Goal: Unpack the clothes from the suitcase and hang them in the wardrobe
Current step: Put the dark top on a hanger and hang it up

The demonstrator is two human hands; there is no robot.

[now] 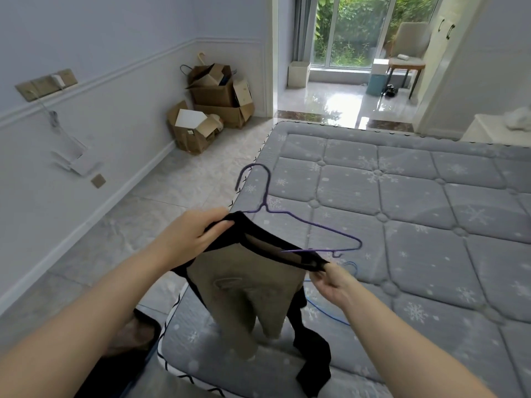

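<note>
From the head view, we see the garment, olive with black trim, held up over the near corner of the mattress. Its neckline edge runs from about ten o'clock down to four o'clock between the two hands, and its body hangs toward six o'clock, the lower end touching the mattress. A black part trails off toward five o'clock.

The purple hanger sits partly inside the neckline: its hook points up toward twelve o'clock, one arm slopes out toward four o'clock, and the other arm is hidden in the fabric. A blue wire hanger lies on the mattress behind the garment, mostly covered. At seven o'clock a dark object is cut off by our left forearm; we cannot tell whether it is the suitcase.

Our left hand is closed around the black trim at one end of the neckline. Our right hand pinches the trim at the other end, fingers drawn together.

Cardboard boxes stand against the far wall at eleven o'clock.
</note>
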